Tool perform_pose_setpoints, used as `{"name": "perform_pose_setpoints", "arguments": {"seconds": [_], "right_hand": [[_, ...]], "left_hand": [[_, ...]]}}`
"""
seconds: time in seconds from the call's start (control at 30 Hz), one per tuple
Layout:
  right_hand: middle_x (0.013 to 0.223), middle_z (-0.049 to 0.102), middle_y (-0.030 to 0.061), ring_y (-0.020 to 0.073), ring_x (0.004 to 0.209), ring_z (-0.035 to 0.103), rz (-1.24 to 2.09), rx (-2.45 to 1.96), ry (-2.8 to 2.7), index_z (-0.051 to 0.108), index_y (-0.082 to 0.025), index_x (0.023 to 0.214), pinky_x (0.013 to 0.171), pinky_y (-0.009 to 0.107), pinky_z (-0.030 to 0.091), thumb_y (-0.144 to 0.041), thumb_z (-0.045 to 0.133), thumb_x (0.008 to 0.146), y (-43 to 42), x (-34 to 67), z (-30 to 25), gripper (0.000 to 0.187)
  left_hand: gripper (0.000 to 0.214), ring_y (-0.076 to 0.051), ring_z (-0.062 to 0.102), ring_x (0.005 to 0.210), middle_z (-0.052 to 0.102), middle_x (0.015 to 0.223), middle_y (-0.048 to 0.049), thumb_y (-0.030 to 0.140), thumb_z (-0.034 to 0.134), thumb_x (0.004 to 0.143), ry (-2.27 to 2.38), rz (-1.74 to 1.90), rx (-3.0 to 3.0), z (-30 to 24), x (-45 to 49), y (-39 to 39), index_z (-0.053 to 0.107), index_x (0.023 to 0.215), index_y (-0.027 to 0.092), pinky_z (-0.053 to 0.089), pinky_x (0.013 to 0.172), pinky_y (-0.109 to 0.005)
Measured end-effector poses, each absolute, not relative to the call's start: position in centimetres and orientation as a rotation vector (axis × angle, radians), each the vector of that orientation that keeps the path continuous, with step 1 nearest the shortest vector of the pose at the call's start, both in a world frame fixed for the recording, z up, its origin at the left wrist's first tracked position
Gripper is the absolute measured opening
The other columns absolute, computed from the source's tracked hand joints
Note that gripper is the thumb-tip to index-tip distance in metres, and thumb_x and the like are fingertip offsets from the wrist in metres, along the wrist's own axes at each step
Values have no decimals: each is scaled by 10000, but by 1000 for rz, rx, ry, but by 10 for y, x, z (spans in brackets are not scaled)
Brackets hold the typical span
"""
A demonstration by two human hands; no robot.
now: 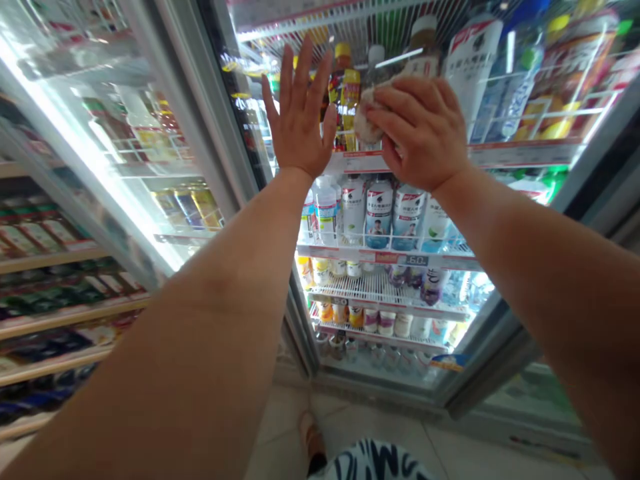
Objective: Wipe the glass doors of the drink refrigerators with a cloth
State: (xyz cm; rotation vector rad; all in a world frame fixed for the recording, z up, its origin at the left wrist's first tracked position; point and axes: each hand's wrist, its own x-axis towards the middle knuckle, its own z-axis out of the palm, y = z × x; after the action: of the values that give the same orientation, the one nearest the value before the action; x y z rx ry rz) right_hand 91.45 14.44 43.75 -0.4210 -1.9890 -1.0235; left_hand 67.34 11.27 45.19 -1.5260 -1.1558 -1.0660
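Observation:
Fingers spread, my left hand (303, 123) lies flat against the glass door (380, 363) of a drinks fridge. To its right, my right hand (423, 130) grips a bunched, pale cloth (369, 119) and presses it to the same glass at about the same height. Part of the cloth is hidden under my fingers. Behind the glass, bottles with yellow caps (347, 93) show between my two hands. A large white-labelled bottle (473, 60) stands beyond my right hand.
Lower fridge shelves hold bottles (379, 210) and small cups (386, 322). A metal door frame (200, 100) runs along the left, with another lit fridge beside it. Wooden shelves (60, 260) of packaged goods stand farther left. Below is a tiled floor (280, 427) with a foot (311, 430).

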Motion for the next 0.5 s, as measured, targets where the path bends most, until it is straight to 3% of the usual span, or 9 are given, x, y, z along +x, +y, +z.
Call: {"name": "perform_pose_setpoints", "arguments": {"seconds": [0.17,0.27,0.37,0.5], "right_hand": [[1610,437,-18,277,1517,341,-806,-596,-1705,476,-290,1532,1277,543,254,-371,306,1051,147,914,438,517],[1586,471,-37,248,1517,352,-868,-490,-1885,532,-299,1481,1275,536,279,-350,325,1049,147,914,437,482],[1583,472,-73,215,1520,352,-915,-424,-2026,535,-319,1470,1289,528,268,-337,300,1060,147,913,436,472],[1622,422,-29,227,1547,305,-779,-607,-1751,489,-267,1516,1313,514,214,-334,227,1076,147,909,434,517]], "left_hand": [[644,-194,20,1615,162,1711,138,477,349,1025,-1236,-1109,-1557,453,674,116,329,1633,264,-120,1324,-482],[697,-186,0,1618,131,1698,180,569,289,1004,-1256,-1128,-1586,455,673,116,324,1634,274,-144,1317,-474],[714,-194,-3,1619,129,1692,195,566,291,980,-1245,-1137,-1609,455,672,116,343,1631,277,-158,1319,-477],[706,-159,-106,1611,141,1679,230,593,287,975,-1244,-1180,-1626,455,672,117,346,1634,346,-185,1330,-429]]}}
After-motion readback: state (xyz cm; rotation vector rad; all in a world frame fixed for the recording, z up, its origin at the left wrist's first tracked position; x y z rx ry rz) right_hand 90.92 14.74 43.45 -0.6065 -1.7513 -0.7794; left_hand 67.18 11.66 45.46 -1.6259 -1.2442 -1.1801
